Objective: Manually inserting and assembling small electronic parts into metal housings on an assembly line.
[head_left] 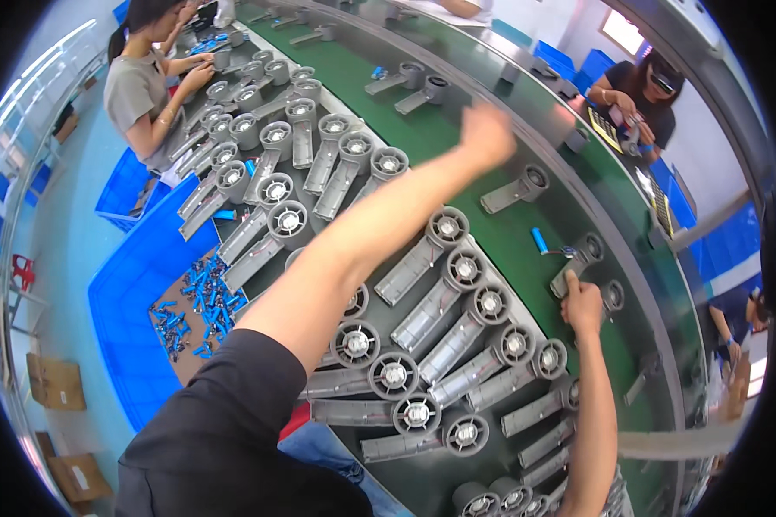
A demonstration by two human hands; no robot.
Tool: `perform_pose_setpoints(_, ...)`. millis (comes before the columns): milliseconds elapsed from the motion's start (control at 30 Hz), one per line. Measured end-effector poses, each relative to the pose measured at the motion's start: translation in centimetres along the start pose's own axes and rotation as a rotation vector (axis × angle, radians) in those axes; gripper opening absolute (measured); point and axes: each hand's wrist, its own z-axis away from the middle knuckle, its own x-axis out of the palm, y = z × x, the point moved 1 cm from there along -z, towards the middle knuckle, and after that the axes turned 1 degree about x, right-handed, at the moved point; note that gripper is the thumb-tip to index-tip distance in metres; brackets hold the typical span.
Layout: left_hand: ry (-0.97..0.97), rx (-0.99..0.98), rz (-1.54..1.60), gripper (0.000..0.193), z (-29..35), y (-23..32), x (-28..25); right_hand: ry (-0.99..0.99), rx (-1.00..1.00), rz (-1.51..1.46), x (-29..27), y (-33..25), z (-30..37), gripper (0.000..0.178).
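Note:
My right hand (pixel 583 303) is at the handle end of a grey handheld fan housing (pixel 588 250) on the green conveyor belt, its fingers closed on that handle. A blue cylindrical battery (pixel 539 240) lies beside this housing, with thin wires running toward it. My left hand (pixel 487 135) is stretched far out over the belt, smeared by motion, so its fingers cannot be made out. Nearest to it on the belt are a grey fan housing (pixel 517 191) below and another (pixel 424 95) to its left. My left forearm hides part of the rows of housings underneath.
Rows of open fan housings (pixel 422 340) cover the dark worktable along the belt (pixel 491 237). A blue bin (pixel 138 345) at left holds a carton of blue batteries (pixel 203 297). One co-worker (pixel 147 95) sits far left; another (pixel 642 108) works across the belt.

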Motion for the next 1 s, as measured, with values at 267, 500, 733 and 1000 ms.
perform_pose_setpoints(267,-0.350,-0.183,-0.252,0.052,-2.8,-18.1,1.8,0.017,-0.207,0.104,-4.8,-2.8,7.0,0.025)
perform_pose_setpoints(500,-0.347,0.022,-0.422,0.040,-1.7,-14.4,-1.5,0.006,-0.010,-0.008,-10.9,-3.9,19.3,0.020)
perform_pose_setpoints(733,0.150,0.563,-0.042,0.033,5.9,-15.6,-16.4,0.352,0.166,-0.120,-18.1,3.2,33.2,0.021)
perform_pose_setpoints(1000,-0.311,0.495,0.456,0.050,30.8,4.3,-32.4,0.555,0.498,0.175,-22.8,20.9,47.1,0.028)
